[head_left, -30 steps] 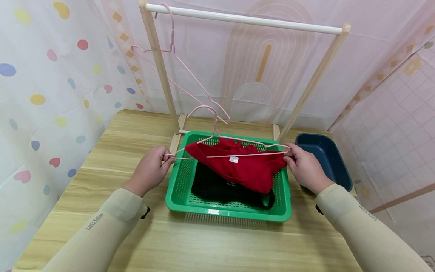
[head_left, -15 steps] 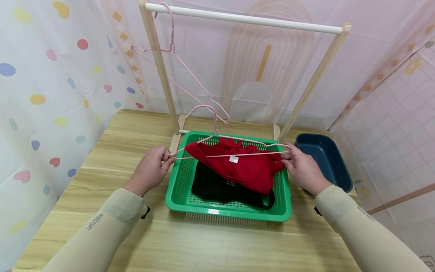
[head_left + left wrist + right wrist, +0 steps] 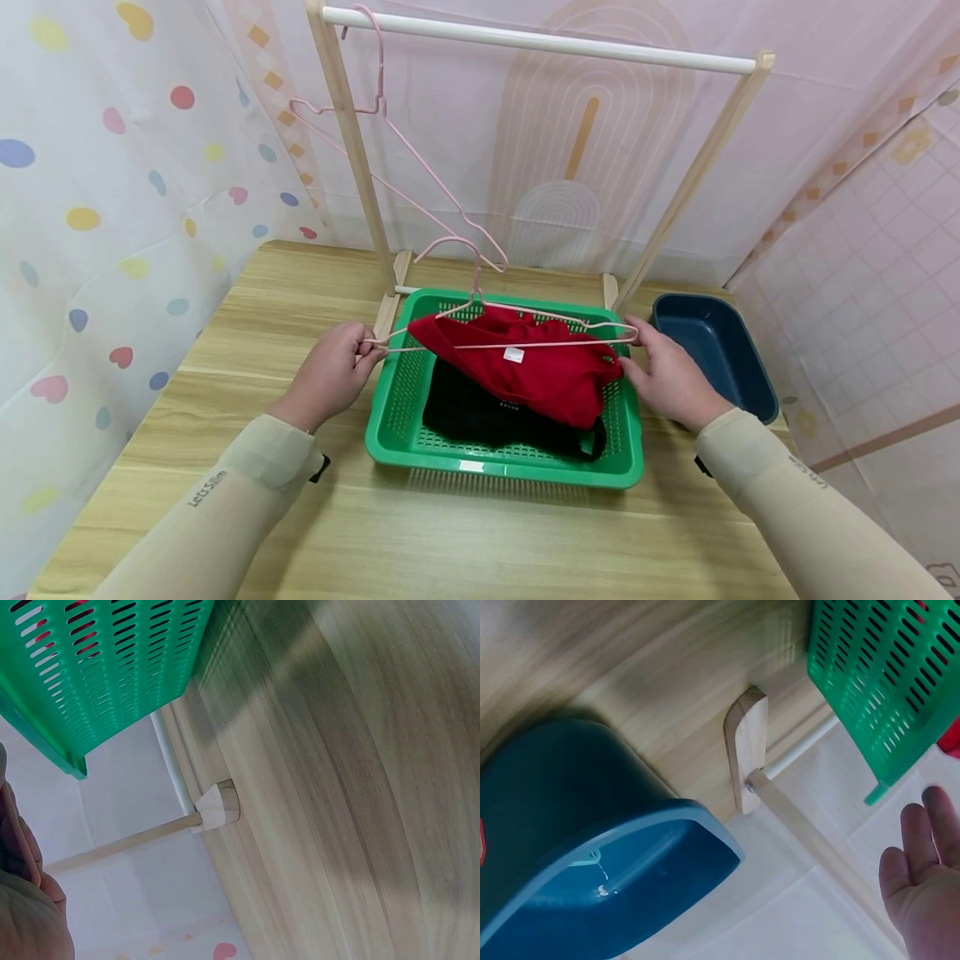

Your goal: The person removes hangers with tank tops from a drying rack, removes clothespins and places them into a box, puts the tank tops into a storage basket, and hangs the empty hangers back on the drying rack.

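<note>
In the head view, my left hand (image 3: 335, 367) pinches the left end of a pink clothes hanger (image 3: 540, 344). At the hanger's right end my right hand (image 3: 671, 375) has its thumb spread away from its fingers, which touch the hanger's tip. In the right wrist view the fingers (image 3: 921, 840) look loosely straight. A red garment (image 3: 555, 379) with a white label hangs on the hanger's left arm, its right edge bunched near my right thumb. Beneath it a black garment (image 3: 487, 412) lies in a green basket (image 3: 390, 458).
Behind the basket stands a wooden rack with a white rail (image 3: 540, 40). Another pink hanger (image 3: 427, 167) hangs at the rail's left end. A dark blue tub (image 3: 742, 367) sits on the wooden table (image 3: 480, 542) to the right.
My right thumb has parted from the fingers, and the red garment's right edge has slid slightly left, off the hanger's tip. My left hand has stayed in place.
</note>
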